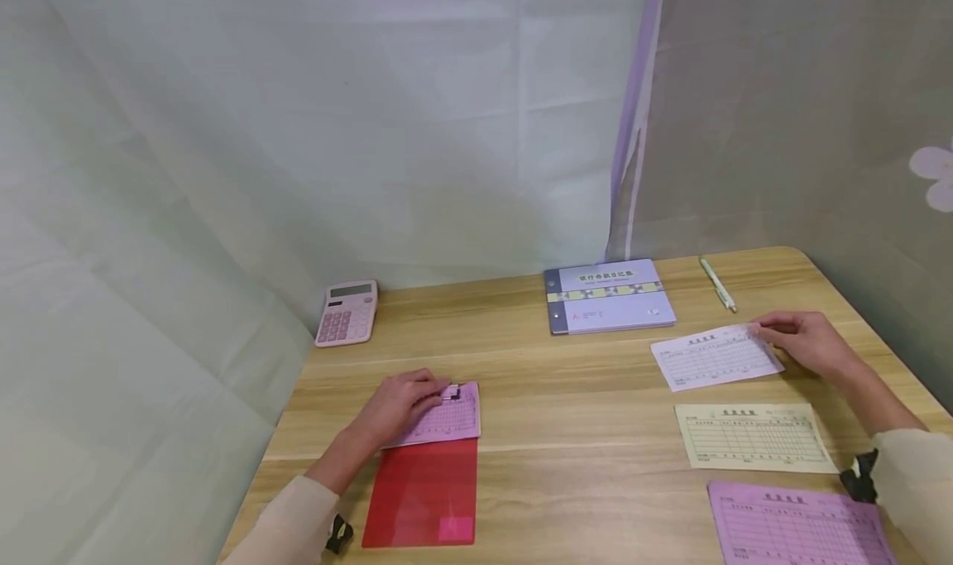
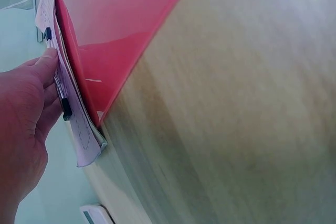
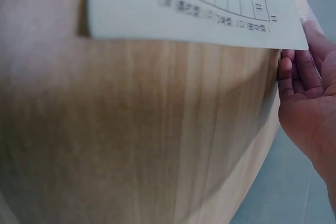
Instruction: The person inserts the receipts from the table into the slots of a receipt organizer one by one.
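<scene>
My left hand [image 1: 398,404] grips a stack of pink printed slips [image 1: 456,416] near a metal clip [image 2: 59,82] with black ends. Beneath the slips lies a translucent red folder [image 1: 420,495]. My right hand [image 1: 807,343] pinches the upper right corner of a white printed slip [image 1: 715,356] between thumb and fingers. Just below that slip lies a pale yellow slip [image 1: 755,439]. Nearest the front is a separate pink slip [image 1: 797,528], partly out of the head view.
A pink calculator [image 1: 347,313] rests at the back left of the wooden table [image 1: 573,466]. At the back are a purple account book [image 1: 610,296] and a pale green pen [image 1: 718,285]. Hanging cloth [image 1: 417,135] borders the table behind.
</scene>
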`<action>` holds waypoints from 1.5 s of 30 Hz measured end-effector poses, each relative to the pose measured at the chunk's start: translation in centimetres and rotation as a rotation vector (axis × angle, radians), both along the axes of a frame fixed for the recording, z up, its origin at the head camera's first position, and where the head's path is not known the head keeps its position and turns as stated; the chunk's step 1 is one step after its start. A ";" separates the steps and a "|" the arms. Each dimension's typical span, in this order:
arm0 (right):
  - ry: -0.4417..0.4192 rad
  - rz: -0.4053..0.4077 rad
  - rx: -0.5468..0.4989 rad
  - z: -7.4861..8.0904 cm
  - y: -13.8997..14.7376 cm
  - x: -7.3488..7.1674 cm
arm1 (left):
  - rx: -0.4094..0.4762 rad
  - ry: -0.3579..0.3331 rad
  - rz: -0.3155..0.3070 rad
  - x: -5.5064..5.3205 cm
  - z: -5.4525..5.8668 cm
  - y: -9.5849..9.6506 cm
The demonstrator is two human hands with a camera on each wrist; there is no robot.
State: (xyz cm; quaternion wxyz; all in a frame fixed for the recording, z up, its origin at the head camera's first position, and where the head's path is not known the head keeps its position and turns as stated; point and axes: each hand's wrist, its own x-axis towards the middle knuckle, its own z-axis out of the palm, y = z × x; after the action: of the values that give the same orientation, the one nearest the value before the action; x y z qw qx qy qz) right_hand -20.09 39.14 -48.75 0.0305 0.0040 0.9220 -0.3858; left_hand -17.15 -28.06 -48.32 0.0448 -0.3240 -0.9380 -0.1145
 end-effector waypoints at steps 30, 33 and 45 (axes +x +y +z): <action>0.074 0.267 -0.140 10.0 -12.1 -1.3 | 0.018 0.020 -0.012 -0.1 -0.2 -0.2; 0.049 0.282 -0.234 10.0 -14.8 -1.3 | 0.027 0.044 -0.031 -0.2 -0.2 -0.1; -0.148 0.248 -0.501 7.2 -25.6 -0.5 | 0.056 0.091 -0.070 -0.4 -0.4 0.0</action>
State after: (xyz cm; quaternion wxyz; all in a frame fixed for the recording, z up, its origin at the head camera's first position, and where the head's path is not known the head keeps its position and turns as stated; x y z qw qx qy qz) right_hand -20.63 13.56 -41.51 0.1450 -0.0884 0.7868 -0.5934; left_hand -17.54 -28.11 -48.70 0.0923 -0.3600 -0.9196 -0.1274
